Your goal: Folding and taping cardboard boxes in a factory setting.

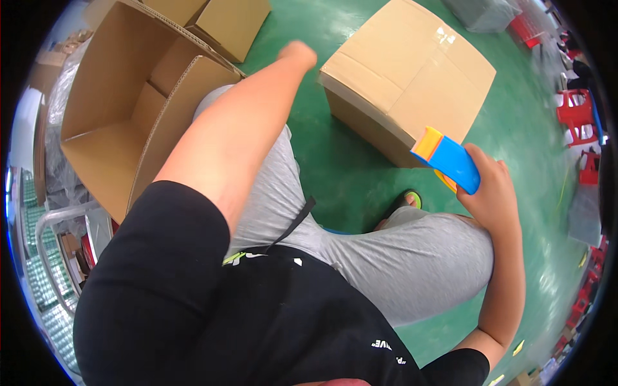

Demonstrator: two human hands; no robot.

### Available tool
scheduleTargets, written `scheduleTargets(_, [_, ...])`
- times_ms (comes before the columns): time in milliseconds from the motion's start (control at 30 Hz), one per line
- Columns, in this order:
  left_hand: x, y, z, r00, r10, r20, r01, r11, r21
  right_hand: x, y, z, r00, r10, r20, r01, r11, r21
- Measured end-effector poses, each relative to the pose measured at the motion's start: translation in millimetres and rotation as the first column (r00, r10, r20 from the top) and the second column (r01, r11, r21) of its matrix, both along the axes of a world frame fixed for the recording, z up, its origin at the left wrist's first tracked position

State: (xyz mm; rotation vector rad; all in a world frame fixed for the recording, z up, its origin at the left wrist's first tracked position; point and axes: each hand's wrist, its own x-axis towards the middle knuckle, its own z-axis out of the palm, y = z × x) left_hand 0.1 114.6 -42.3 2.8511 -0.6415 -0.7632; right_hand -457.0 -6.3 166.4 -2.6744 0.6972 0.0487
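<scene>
Right hand (492,190): curled round a blue-and-orange plastic tape dispenser (456,165).
Dispenser: by the near corner of a closed brown cardboard box (402,67), contact unclear; step seemingly taping, next move calls for squaring it to the box.
Open brown cardboard box (119,80): left, no contents visible.
Closed box: contents hidden.
Left hand (299,55): far, seemingly curled, blurred; cannot tell whether it holds anything.
</scene>
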Motion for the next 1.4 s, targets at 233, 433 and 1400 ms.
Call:
scheduleTargets(233, [-161, -76, 87, 0.484, -0.688, 0.541, 0.875, 0.393, -0.283, 2, -6, 9, 0.998, 0.059, -0.034, -0.059, 0.998, -0.002])
scheduleTargets(433, [-172, -94, 69, 0.385, -0.859, 0.337, 0.922, 0.377, -0.089, -3, -4, 5, 0.997, 0.031, -0.076, -0.029, 0.999, 0.027])
scheduleTargets(1400, [-114, -75, 45, 0.445, -0.872, 0.202, 0.892, 0.412, -0.186, -34, -31, -75, 0.980, -0.018, -0.196, 0.035, 0.996, 0.083])
